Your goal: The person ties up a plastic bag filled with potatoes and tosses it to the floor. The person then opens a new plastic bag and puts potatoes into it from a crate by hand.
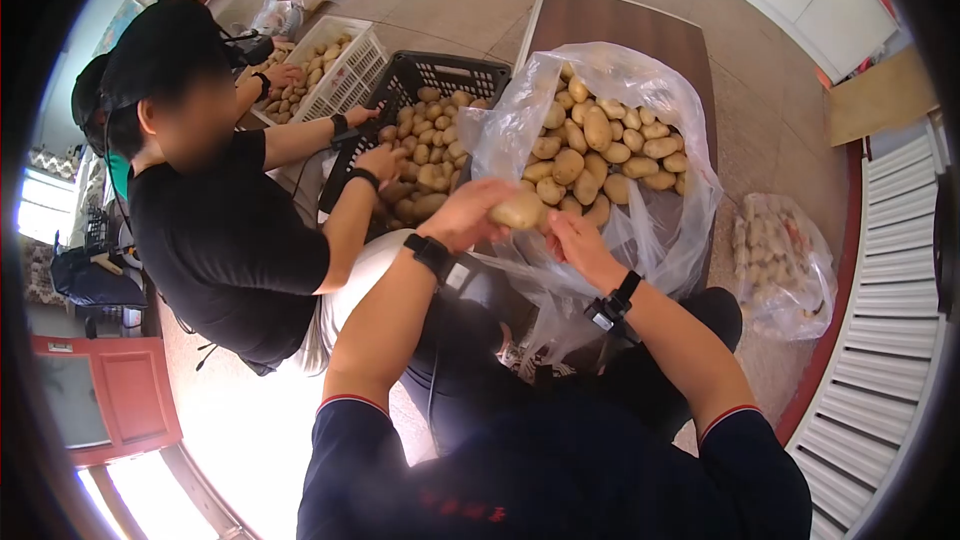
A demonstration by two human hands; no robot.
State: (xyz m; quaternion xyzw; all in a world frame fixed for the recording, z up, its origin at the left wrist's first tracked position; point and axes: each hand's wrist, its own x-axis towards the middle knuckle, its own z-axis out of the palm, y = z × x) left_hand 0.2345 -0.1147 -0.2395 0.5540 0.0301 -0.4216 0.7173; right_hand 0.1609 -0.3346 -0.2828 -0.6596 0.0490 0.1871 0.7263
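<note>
A pale potato (pixel 520 210) is held up in front of me, at the near left side of a clear plastic bag (pixel 685 100) full of potatoes (pixel 597 130). My left hand (pixel 470 215) has its fingers closed round the left end of that potato. At its right end, the fingertips of my right hand (pixel 580 245) are pressed together and touch or nearly touch it. Both wrists wear black bands. Under the bag lies a brown board (pixel 620 20). To the left stands a black crate (pixel 450 70) with more potatoes (pixel 430 140) in it.
On my left sits a co-worker (pixel 220 210) in black, both hands at the black crate. Behind are a white crate (pixel 370 55) of potatoes and another person's hand (pixel 283 75). A filled plastic bag (pixel 785 265) lies on the floor at right, near a white radiator (pixel 880 340).
</note>
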